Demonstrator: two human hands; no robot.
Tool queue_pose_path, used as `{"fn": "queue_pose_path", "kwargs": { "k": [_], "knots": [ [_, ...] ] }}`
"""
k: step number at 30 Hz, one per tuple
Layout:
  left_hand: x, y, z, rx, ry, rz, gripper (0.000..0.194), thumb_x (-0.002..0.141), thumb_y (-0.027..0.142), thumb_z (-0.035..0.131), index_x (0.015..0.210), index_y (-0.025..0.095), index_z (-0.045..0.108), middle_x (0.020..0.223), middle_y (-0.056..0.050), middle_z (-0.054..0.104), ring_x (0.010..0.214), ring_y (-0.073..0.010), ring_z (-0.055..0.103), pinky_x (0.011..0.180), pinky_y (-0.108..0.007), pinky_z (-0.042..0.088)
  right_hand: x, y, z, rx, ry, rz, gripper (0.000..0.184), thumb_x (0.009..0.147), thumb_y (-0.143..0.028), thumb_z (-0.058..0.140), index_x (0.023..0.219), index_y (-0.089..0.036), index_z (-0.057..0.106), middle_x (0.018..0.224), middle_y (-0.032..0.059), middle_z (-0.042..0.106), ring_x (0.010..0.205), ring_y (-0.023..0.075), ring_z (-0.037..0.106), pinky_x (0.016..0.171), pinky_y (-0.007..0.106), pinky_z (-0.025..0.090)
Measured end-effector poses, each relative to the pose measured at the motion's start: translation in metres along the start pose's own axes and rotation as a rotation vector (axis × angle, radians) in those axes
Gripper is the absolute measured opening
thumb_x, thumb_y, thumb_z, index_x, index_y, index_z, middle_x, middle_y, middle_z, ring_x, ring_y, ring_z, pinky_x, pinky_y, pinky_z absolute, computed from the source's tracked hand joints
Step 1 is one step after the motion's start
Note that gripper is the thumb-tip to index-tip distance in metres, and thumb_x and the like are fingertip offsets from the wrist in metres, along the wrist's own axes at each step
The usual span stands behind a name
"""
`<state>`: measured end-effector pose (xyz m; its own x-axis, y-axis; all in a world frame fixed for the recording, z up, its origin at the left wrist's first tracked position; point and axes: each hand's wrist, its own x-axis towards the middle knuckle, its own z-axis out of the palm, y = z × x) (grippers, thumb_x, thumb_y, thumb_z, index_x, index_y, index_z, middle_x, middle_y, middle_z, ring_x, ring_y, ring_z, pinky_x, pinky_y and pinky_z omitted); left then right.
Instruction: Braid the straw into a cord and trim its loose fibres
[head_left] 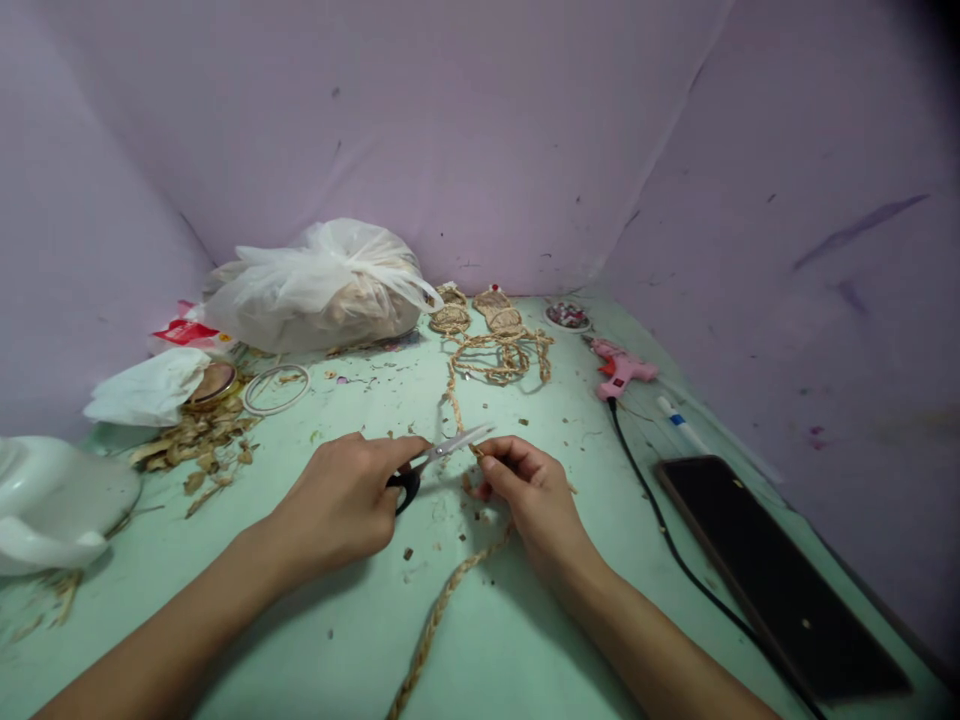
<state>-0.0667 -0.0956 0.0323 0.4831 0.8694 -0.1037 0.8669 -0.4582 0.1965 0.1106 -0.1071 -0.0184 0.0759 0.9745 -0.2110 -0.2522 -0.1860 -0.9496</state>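
Observation:
My left hand (pixel 349 490) is closed around the black handle of a pair of scissors (pixel 442 452), whose blades point right and look slightly parted. Just beyond the blade tips, my right hand (pixel 532 490) pinches a braided rope (pixel 442 605) of tan, straw-like fibre between thumb and fingers. One stretch of that rope runs down from under my right hand to the near edge of view. Another length leads from a loose coil (pixel 499 358) at the back of the table toward the blades. Where the two stretches join is hidden by my fingers.
A pink glue gun (pixel 621 368) with a black cord lies at right, near a marker (pixel 682 425) and a dark flat slab (pixel 780 575). Behind are woven slipper-like pieces (pixel 497 312) and a knotted plastic bag (pixel 322 290). Dry scraps (pixel 199 440) and a white ring (pixel 277 390) lie left.

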Motion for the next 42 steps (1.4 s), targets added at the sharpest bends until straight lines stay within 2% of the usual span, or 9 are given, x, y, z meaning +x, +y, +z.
{"fn": "queue_pose_path", "kwargs": {
  "k": [2, 5, 8, 11, 18, 22, 27, 30, 42],
  "knots": [
    [0.0, -0.002, -0.001, -0.014, 0.058, -0.067, 0.041, 0.07, 0.015, 0.04, 0.105, 0.031, 0.052, 0.083, 0.002, 0.066, 0.079, -0.0176, 0.058, 0.066, -0.026, 0.039, 0.001, 0.0, 0.0, 0.076, -0.003, 0.055, 0.011, 0.057, -0.019, 0.06, 0.066, -0.016, 0.057, 0.055, -0.0039, 0.051, 0.047, 0.0092, 0.049, 0.051, 0.023, 0.038],
    [0.0, -0.004, 0.0, -0.001, 0.099, -0.12, 0.042, 0.07, 0.017, 0.04, 0.108, 0.031, 0.052, 0.086, 0.002, 0.066, 0.08, -0.0182, 0.058, 0.067, -0.026, 0.04, 0.003, 0.0, 0.0, 0.194, 0.001, 0.144, 0.012, 0.055, -0.017, 0.058, 0.067, -0.014, 0.061, 0.053, -0.0036, 0.048, 0.046, 0.0073, 0.042, 0.047, 0.021, 0.034],
    [0.001, -0.003, 0.002, 0.022, 0.083, -0.105, 0.044, 0.069, 0.016, 0.04, 0.109, 0.031, 0.051, 0.088, 0.001, 0.066, 0.081, -0.0193, 0.058, 0.066, -0.027, 0.039, 0.005, 0.0, -0.001, 0.24, -0.003, 0.181, 0.019, 0.058, -0.026, 0.062, 0.069, -0.011, 0.066, 0.054, -0.0029, 0.043, 0.047, 0.0066, 0.035, 0.043, 0.02, 0.029],
    [0.001, -0.001, 0.003, 0.053, 0.07, -0.091, 0.045, 0.069, 0.014, 0.04, 0.11, 0.031, 0.05, 0.087, 0.001, 0.066, 0.079, -0.0195, 0.057, 0.065, -0.028, 0.038, 0.005, 0.0, -0.003, 0.176, 0.001, 0.174, 0.028, 0.058, -0.034, 0.067, 0.073, -0.01, 0.069, 0.052, -0.0039, 0.039, 0.048, 0.0063, 0.031, 0.043, 0.02, 0.026],
    [0.001, 0.0, 0.01, 0.149, 0.072, -0.027, 0.046, 0.071, 0.013, 0.038, 0.114, 0.027, 0.047, 0.088, -0.003, 0.064, 0.077, -0.0206, 0.056, 0.068, -0.032, 0.038, 0.005, 0.003, -0.003, 0.06, 0.155, 0.059, 0.025, 0.055, -0.032, 0.069, 0.072, -0.014, 0.07, 0.051, -0.0025, 0.05, 0.045, 0.0064, 0.031, 0.041, 0.021, 0.027],
    [0.003, 0.005, 0.017, 0.182, 0.08, 0.034, 0.052, 0.068, 0.012, 0.042, 0.119, 0.02, 0.043, 0.091, -0.007, 0.061, 0.079, -0.0205, 0.055, 0.075, -0.035, 0.037, 0.003, 0.004, -0.003, -0.135, 0.145, -0.103, 0.02, 0.062, -0.028, 0.063, 0.076, -0.016, 0.07, 0.055, -0.0011, 0.054, 0.044, 0.0078, 0.037, 0.042, 0.022, 0.031],
    [0.001, 0.012, 0.02, 0.211, 0.087, -0.003, 0.055, 0.068, 0.01, 0.04, 0.122, 0.016, 0.041, 0.09, -0.008, 0.061, 0.076, -0.0216, 0.055, 0.073, -0.037, 0.038, -0.001, 0.004, -0.003, -0.37, 0.197, -0.315, 0.013, 0.067, -0.025, 0.058, 0.067, -0.017, 0.068, 0.062, 0.0013, 0.056, 0.052, 0.0107, 0.046, 0.048, 0.023, 0.036],
    [0.0, 0.014, 0.018, 0.247, 0.083, -0.014, 0.054, 0.068, 0.01, 0.039, 0.122, 0.015, 0.043, 0.089, -0.009, 0.061, 0.076, -0.0224, 0.055, 0.072, -0.037, 0.038, -0.003, 0.005, -0.003, -0.448, 0.222, -0.41, 0.014, 0.07, -0.022, 0.055, 0.068, -0.018, 0.068, 0.063, 0.0011, 0.055, 0.053, 0.0105, 0.047, 0.049, 0.023, 0.037],
    [0.001, 0.014, 0.014, 0.273, -0.022, -0.022, 0.056, 0.065, 0.008, 0.039, 0.12, 0.016, 0.044, 0.083, -0.007, 0.063, 0.068, -0.0221, 0.056, 0.066, -0.035, 0.039, -0.004, 0.007, -0.002, -0.422, 0.249, -0.358, 0.013, 0.07, -0.024, 0.056, 0.07, -0.017, 0.067, 0.063, 0.0005, 0.054, 0.052, 0.0105, 0.049, 0.05, 0.024, 0.038]
  ]
}}
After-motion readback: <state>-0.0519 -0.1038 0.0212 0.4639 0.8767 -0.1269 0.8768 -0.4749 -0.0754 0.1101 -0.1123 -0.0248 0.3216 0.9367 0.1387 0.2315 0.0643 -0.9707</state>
